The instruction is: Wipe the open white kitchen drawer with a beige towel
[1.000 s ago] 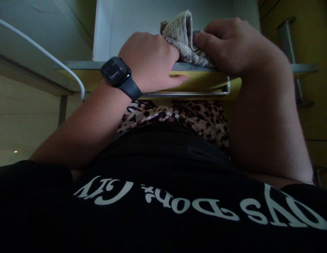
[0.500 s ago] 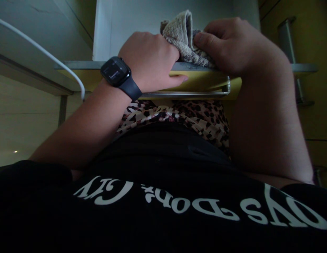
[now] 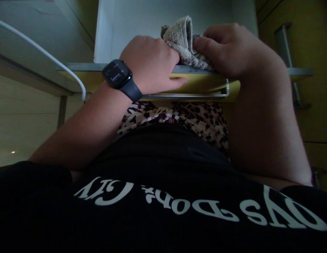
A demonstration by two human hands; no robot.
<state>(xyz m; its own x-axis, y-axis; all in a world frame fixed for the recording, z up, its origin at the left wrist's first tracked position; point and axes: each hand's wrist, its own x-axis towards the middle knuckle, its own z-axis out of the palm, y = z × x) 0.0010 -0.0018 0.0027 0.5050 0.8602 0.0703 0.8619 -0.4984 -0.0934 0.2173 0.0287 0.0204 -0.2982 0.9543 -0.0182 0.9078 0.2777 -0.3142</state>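
Observation:
A folded, textured grey-beige cloth (image 3: 179, 38) is bunched over the front edge of a pulled-out drawer (image 3: 103, 38). My right hand (image 3: 226, 51) is closed on the cloth's right side, thumb pressed on top of it. At the cloth's left, my left hand (image 3: 150, 65) hooks over the top edge of the yellow drawer front (image 3: 200, 82). Its thumb lies along the outer face, while the curled fingertips are hidden behind the edge and beside the cloth. A dark smartwatch (image 3: 117, 73) is on my left wrist.
The drawer's metal bar handle (image 3: 195, 96) sits low on its front, close to my lap. A white cable (image 3: 42, 45) hangs at the left. Yellow cabinet fronts with a metal handle (image 3: 286, 45) stand to the right. Pale floor tiles (image 3: 23, 116) show at the lower left.
The whole view has shifted slightly, so the drawer, cloth and hands appear a little lower. Both hands keep the same grip, and the cloth keeps its shape.

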